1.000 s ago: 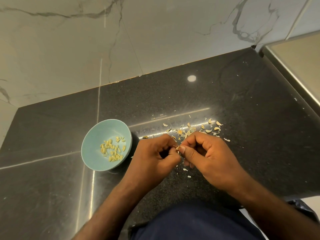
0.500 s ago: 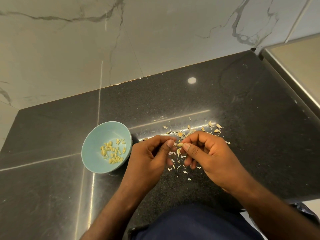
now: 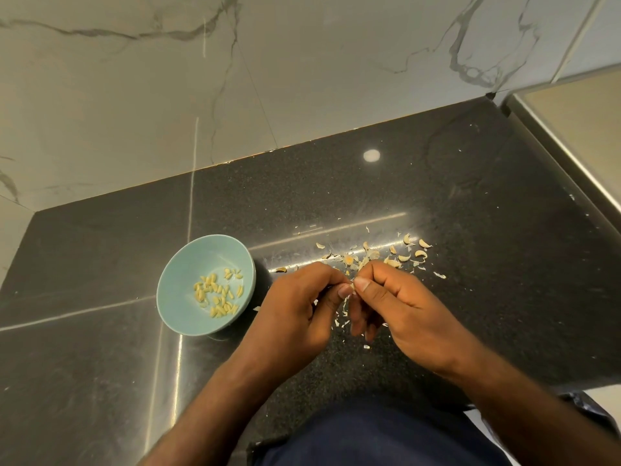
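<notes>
The left hand [image 3: 295, 307] and right hand [image 3: 403, 307] are bare, with short, pale, neatly trimmed thumbnails [image 3: 345, 290]. Both forearms [image 3: 215, 398] are bare as far as the view reaches. At 6 o'clock is a plain dark navy garment [image 3: 379, 435]. At 4 o'clock, a crumpled fold of dark cloth [image 3: 584, 408] shows.

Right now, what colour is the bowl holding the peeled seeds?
The bowl is pale teal; head view.
</notes>
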Motion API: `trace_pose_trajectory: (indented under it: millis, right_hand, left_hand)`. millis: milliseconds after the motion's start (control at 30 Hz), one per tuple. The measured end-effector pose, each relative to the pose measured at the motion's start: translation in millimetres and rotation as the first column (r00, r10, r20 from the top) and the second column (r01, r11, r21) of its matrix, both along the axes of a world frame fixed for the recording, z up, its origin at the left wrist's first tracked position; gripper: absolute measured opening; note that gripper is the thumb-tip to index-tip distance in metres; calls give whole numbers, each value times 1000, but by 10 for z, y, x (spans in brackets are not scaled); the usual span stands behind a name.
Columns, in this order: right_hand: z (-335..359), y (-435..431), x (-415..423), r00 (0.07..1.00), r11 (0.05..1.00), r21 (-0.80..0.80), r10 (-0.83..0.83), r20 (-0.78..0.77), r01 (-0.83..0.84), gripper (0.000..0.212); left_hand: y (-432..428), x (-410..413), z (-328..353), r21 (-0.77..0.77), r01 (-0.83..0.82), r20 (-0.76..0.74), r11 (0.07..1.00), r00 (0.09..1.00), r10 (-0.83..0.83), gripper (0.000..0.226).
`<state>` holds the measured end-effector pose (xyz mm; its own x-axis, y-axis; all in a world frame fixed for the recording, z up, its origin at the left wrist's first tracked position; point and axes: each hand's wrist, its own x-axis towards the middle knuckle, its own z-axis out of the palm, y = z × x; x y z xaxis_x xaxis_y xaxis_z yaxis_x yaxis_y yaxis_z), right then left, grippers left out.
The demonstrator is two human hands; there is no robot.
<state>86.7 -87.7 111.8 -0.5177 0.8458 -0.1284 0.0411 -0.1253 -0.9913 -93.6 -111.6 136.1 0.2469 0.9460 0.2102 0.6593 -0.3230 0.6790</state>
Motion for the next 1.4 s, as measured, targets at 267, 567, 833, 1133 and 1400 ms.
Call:
trace_pose_trajectory:
  millis: [267, 567, 833, 1133, 1400]
  right_hand:
    - [-69, -33, -33, 990, 912, 409, -48, 132, -10, 21]
    - [-159, 78, 17, 945, 660, 742, -155, 290, -119, 16]
    - [-121, 5, -11, 984, 825, 565, -119, 130, 25, 17]
    - [-92, 42, 9, 968, 972, 222, -121, 221, 71, 11]
    - [106, 32, 1, 989, 982, 149, -127, 69, 116, 8]
  left_hand:
    - [-75, 117, 41, -366, -16, 345, 930, 926, 152, 25]
    - [-137, 233, 148, -693, 100, 567, 714, 688, 454, 30]
    - [-133, 248, 56, -556, -15, 576, 831, 714, 398, 35]
    - [-97, 209, -57, -493, -115, 513, 862, 762, 395, 37]
    - [-77, 159, -137, -390, -91, 445, 916, 853, 274, 40]
